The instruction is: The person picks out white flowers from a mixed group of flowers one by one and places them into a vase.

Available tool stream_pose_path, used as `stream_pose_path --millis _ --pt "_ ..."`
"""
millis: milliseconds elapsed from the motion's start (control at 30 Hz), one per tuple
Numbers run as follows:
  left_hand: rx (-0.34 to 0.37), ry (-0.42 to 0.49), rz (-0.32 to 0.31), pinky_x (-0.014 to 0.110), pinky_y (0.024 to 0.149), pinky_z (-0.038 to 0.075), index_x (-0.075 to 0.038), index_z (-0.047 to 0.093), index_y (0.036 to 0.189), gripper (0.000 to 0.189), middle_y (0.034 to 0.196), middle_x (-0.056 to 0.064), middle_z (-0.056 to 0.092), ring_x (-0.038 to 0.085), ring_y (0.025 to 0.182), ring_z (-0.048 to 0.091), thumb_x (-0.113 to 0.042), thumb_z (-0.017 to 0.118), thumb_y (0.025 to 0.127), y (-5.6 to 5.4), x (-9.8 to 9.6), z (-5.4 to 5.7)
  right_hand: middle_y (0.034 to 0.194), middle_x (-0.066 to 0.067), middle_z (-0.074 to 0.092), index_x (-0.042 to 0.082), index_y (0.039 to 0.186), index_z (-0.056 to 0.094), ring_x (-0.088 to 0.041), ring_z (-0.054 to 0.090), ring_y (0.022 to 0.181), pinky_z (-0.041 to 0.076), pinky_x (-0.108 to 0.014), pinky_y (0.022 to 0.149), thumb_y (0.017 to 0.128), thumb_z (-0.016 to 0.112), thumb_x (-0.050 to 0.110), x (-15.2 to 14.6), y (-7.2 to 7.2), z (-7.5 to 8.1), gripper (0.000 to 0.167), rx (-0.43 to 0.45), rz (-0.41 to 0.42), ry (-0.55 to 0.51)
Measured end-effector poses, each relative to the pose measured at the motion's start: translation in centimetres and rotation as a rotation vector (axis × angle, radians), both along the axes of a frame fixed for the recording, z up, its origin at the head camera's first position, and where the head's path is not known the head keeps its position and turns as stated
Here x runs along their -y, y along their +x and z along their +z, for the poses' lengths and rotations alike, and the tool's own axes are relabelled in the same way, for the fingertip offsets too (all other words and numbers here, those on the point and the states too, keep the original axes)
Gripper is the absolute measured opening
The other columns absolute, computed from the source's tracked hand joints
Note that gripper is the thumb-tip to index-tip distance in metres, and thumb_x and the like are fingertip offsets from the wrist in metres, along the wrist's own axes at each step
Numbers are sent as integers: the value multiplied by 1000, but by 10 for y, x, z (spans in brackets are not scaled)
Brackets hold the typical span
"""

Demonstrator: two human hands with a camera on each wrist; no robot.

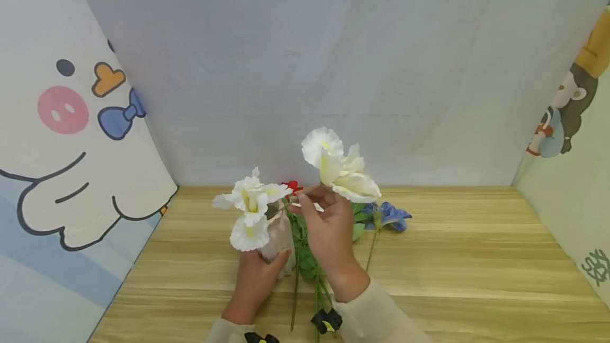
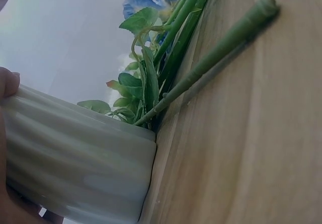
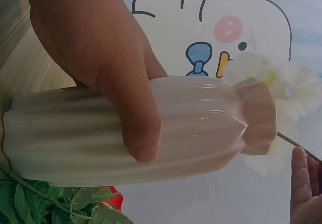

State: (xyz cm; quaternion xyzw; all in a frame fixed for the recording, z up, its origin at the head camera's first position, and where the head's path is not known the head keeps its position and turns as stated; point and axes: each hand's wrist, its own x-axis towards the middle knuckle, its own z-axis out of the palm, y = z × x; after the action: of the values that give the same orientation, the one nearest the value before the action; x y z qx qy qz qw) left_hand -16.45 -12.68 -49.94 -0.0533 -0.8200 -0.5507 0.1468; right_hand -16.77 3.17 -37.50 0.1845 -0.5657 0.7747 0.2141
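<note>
My left hand (image 1: 259,274) grips a pale ribbed vase (image 1: 278,240) by its body; the right wrist view shows the thumb across the vase (image 3: 201,128). A white flower (image 1: 250,208) with yellow centres sits at the vase mouth, in front of it as seen from the head. My right hand (image 1: 331,226) pinches a thin green stem (image 3: 287,139) just off the vase's ruffled mouth, and the stem runs into the mouth. Directly above that hand is a second white flower (image 1: 340,168); its join to the stem is hidden by the fingers.
Right of the vase, green leaves and stems (image 1: 307,263) lie on the wooden table (image 1: 452,258). Among them are a red flower (image 1: 292,187), partly hidden, and a blue flower (image 1: 388,216). One bare stem end (image 2: 261,12) points toward the table's front. Cloth walls enclose three sides.
</note>
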Motion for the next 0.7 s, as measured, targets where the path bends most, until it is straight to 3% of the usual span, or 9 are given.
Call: stream_pose_path --millis 300,533,700 --pt "-25 32 7 49 89 50 -4 50 139 67 122 12 62 25 106 61 -17 85 83 -1 0 -2 98 -23 67 -7 94 63 -41 69 93 60 -45 79 99 63 -6 2 -4 -2 5 33 28 10" --pt "-40 35 2 46 87 51 -5 51 137 65 117 10 63 22 102 62 -15 85 82 -2 0 -3 100 -16 69 3 95 66 -31 72 87 59 -46 82 100 65 1 7 -4 -7 5 156 47 74" --pt "-29 34 -2 47 88 51 -6 52 137 64 119 10 63 23 103 61 -17 85 83 -3 0 -4 106 -16 66 2 105 62 -29 69 96 57 -40 88 100 66 2 12 -4 -8 7 166 25 103"
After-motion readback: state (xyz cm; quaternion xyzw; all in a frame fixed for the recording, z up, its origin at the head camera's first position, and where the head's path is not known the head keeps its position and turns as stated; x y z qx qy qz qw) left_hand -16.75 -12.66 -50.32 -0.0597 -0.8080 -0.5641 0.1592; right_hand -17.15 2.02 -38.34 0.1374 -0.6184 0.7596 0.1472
